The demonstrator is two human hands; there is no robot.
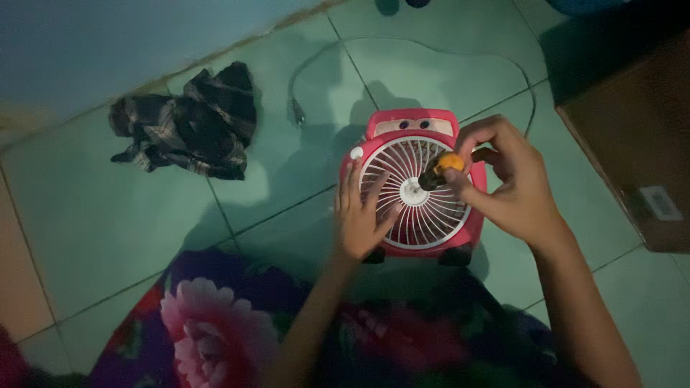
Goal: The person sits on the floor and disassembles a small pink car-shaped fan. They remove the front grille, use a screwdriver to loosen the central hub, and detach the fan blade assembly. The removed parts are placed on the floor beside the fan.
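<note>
Fan: a small red box fan [412,188] with a white round grille lies face up on the pale green tiled floor [302,165], just right of the frame's centre; two dark feet show at its lower edge.
Screwdriver: a short tool with an orange handle and dark shaft [440,170] stands over the grille, its dark end just beside the white hub.
Right hand: the right hand [507,183] comes in from the lower right, thumb and fingers curled closed around the orange handle above the fan's right half.
Left hand: the left hand [363,212] rests flat on the fan's left side, fingers spread open across the grille and frame, gripping nothing.
Cord: a thin grey cord [424,47] loops across the tiles above the fan, in the upper centre of the frame; its plug end lies to the fan's upper left.
Cloth: a crumpled dark checked cloth [190,126] lies on the tiles at upper left, well apart from the fan.
Box: a brown cardboard box [632,136] sits at the right edge.
Lap: flowered fabric in pink and purple [215,330] fills the bottom of the frame below the fan.
</note>
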